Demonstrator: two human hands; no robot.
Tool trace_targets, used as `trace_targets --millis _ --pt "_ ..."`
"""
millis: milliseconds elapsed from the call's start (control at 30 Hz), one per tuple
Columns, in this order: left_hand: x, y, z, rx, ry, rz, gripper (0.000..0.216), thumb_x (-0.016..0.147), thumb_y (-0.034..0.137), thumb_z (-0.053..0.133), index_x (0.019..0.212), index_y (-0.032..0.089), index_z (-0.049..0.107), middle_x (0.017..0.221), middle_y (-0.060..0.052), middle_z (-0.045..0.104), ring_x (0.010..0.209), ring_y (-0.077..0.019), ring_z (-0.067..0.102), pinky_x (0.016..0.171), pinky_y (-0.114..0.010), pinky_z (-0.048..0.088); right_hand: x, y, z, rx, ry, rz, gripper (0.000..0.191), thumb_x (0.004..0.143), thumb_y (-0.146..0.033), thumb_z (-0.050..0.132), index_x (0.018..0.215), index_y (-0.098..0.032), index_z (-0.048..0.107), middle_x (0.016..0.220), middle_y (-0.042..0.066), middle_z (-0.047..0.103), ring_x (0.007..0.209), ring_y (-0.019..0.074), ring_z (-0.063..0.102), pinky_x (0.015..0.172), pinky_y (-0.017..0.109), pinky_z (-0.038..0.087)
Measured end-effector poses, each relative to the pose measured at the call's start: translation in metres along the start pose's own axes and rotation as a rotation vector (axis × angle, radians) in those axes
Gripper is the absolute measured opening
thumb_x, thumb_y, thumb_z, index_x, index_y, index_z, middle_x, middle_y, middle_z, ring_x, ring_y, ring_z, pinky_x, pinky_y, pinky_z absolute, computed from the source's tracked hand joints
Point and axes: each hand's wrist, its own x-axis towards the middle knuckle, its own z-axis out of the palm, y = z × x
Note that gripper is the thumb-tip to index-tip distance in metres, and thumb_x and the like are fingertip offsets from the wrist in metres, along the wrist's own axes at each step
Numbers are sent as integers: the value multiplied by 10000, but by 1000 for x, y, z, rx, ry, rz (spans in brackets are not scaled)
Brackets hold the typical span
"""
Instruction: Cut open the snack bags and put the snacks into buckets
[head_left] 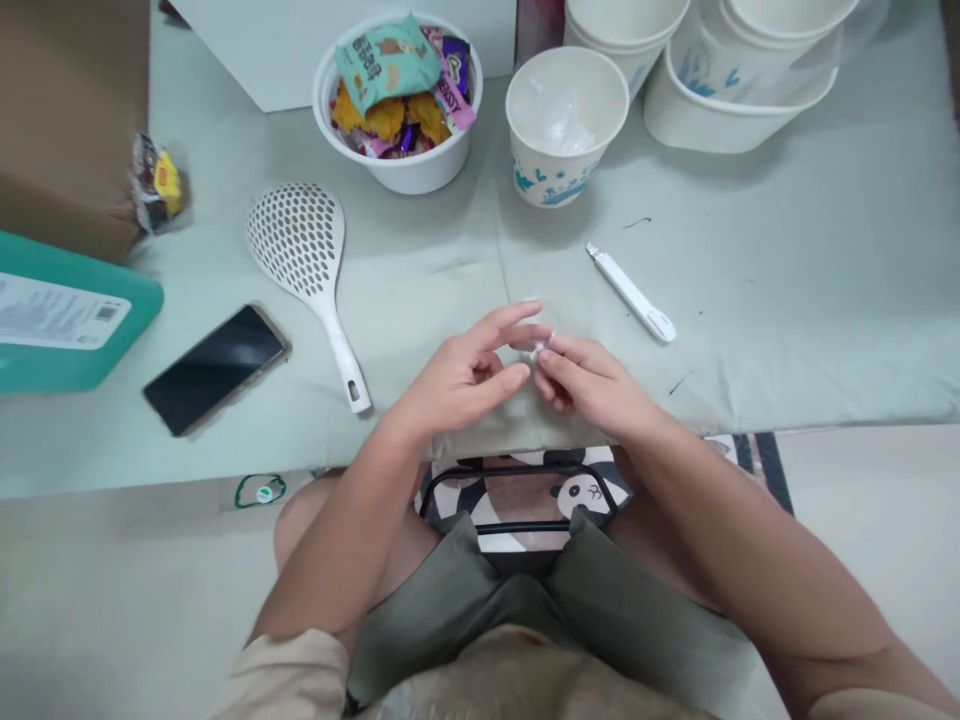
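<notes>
My right hand [589, 380] pinches a small crumpled whitish piece [539, 347] between thumb and fingers, just above the front of the table. Too little of that piece shows to tell its kind. Facing it from the left is my left hand [480, 375], thumb and fingers apart, with a fingertip close to or touching the piece. A white utility knife [630, 292] lies to the right, beyond my right hand. Left of my hands rests a white slotted skimmer [311, 270]. Behind them stands a paper cup [551, 175] with clear crinkled plastic inside.
A white bowl [427, 178] of wrapped snacks stands at the back, near stacked paper cups [630, 35] and a white tub [705, 125]. On the left are a phone [216, 370], a green container [112, 345], a brown box [67, 120] and a wrapped snack [159, 185].
</notes>
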Motion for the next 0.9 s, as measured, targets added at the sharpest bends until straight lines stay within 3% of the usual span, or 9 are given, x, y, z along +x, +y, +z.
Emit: trace_targets --millis 133,233,367,533,700,800,900 --pt "3 4 2 274 33 61 448 929 272 629 1372 211 662 1286 -93 762 633 -64 578 632 -219 477 1 3 -1 107 -69 -37 373 992 -521 506 780 -213 516 606 -57 469 547 94 407 554 261 342" --pt "6 6 0 348 41 54 349 963 345 602 1222 162 745 1132 -92 801 730 -110 642 672 -235 489 2 5 -3 15 -105 -94 498 1013 -575 479 675 -210 479 597 -42 468 565 92 417 578 261 347" --pt "4 3 -4 372 38 2 410 983 444 592 1230 164 761 1060 -87 819 753 -139 670 716 -262 507 2 4 -3 -86 -114 -138 549 1015 -641 452 679 -208 480 612 -36 470 576 97 431 581 259 349" --pt "4 1 -3 165 33 -54 447 982 518 613 1229 177 761 1142 -93 814 962 -190 731 854 -287 550 2 1 1 -118 -14 -199 550 987 -646 516 665 -200 515 599 -31 465 577 100 429 569 258 345" --pt "8 1 2 -46 48 -110 422 949 545 677 1106 165 775 972 -67 785 819 -145 684 780 -253 550 4 6 3 -104 293 -238 293 904 -482 714 812 -204 695 647 -14 588 601 122 527 580 260 440" --pt "10 -1 6 -240 43 -162 444 894 560 752 1079 157 762 965 -59 773 856 -134 698 820 -240 573 4 10 3 -290 440 -419 157 907 -345 732 990 -214 758 878 54 735 757 160 673 619 274 530" --pt "12 -2 11 -462 103 -244 575 819 560 834 1210 156 716 922 -33 775 823 -109 709 818 -222 595 4 13 3 -501 462 -654 204 988 -262 628 1120 -236 781 1193 117 780 1055 208 749 864 349 623"
